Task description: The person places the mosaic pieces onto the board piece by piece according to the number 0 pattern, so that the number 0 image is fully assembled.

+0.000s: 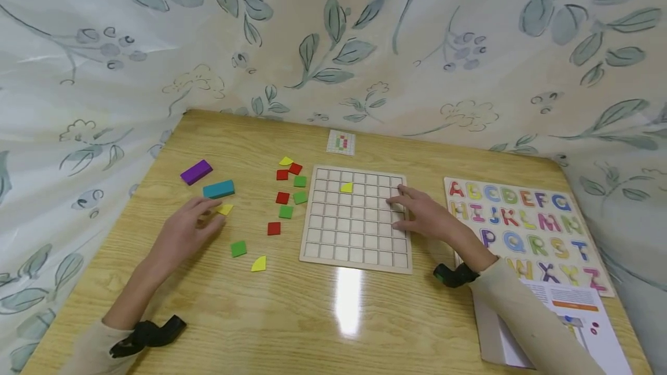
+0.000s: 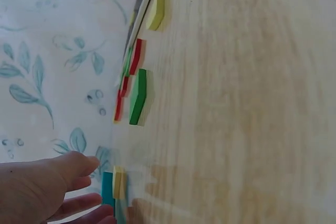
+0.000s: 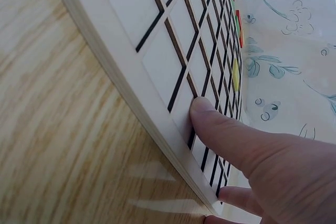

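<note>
My left hand (image 1: 182, 231) hovers by a yellow quarter-round piece (image 1: 226, 209), thumb and fingers spread apart around it. In the left wrist view this yellow piece (image 2: 118, 183) lies just beyond the fingers, in front of a teal block (image 2: 107, 188); hidden fingertips leave contact unclear. My right hand (image 1: 428, 216) rests on the right edge of a pale wooden grid board (image 1: 355, 230). Its thumb (image 3: 207, 114) presses on a square near the rim in the right wrist view. One yellow quarter-round piece (image 1: 347, 187) sits in an upper square of the board.
Several red squares (image 1: 274, 228), green squares (image 1: 238, 249) and yellow pieces (image 1: 259, 263) lie left of the board. A purple block (image 1: 196, 172) is farther left. Behind the board lies a pattern card (image 1: 341, 142). An alphabet board (image 1: 526, 224) and a white box (image 1: 490, 328) stand right.
</note>
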Available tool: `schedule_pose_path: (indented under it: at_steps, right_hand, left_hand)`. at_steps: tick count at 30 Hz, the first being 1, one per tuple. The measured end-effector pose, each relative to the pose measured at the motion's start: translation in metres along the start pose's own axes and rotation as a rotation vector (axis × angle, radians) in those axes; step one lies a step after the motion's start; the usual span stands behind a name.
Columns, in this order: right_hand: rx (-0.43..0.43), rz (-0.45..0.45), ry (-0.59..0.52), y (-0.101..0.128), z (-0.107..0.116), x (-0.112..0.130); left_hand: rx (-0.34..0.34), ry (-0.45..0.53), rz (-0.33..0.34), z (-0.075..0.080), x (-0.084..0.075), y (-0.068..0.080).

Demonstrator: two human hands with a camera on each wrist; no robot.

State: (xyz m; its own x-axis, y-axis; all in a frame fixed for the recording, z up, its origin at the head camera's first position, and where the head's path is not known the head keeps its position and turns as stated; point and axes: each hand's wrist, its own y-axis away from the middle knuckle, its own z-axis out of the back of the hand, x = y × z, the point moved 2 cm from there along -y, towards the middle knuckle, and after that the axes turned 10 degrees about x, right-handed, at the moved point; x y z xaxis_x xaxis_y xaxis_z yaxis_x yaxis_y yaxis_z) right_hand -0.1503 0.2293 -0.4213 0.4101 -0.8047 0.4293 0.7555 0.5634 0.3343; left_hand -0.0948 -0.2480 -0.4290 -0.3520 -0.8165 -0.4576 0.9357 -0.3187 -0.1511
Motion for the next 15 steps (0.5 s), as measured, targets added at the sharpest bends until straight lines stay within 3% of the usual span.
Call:
schedule_pose_path:
  at_steps: [7,15]
  right_hand:
    - [0.005,-0.018,0.003,-0.001,0.0004,-0.0001]
    - [0.013,-0.03,-0.004,-0.0025,-0.0005,0.0002]
  left_hand:
    - [0.06,0.028,0.063,-0.0026,0.0031,-0.0008]
    - [0.053,-0.013,0.025,-0.0024,0.0058,-0.0045]
